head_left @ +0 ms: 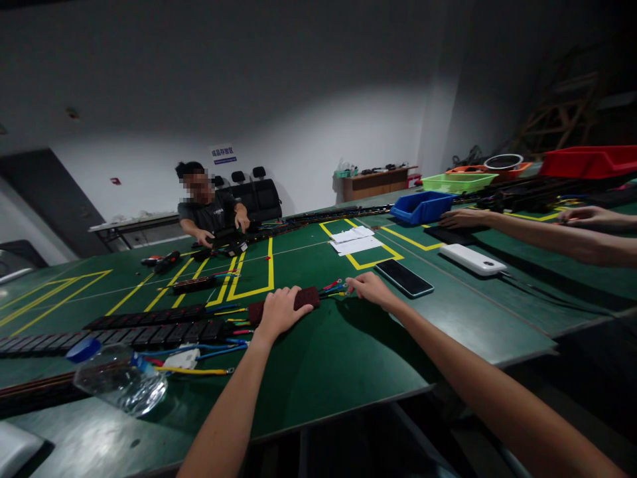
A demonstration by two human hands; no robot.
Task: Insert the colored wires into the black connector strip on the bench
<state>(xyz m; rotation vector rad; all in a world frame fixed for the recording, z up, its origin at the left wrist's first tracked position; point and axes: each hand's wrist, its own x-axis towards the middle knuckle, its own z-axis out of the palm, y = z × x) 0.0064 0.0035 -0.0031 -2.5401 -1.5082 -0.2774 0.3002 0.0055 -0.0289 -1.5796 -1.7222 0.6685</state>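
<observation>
My left hand [279,311] lies palm down on a dark red block [304,297] on the green table [328,358], its fingers curled over the block's near edge. My right hand [367,287] rests to the right of it, fingers pinched at a bunch of coloured wires [334,288] that come out of the block's right end. A long black cable chain [149,325] with coloured wires runs leftward from the block.
A plastic water bottle [119,378] lies at the near left. A black phone [404,277], a white power bank [472,259] and papers [354,240] sit to the right. Another person's arms [537,229] reach in from the right near a blue bin [422,207]. A person works at the far end.
</observation>
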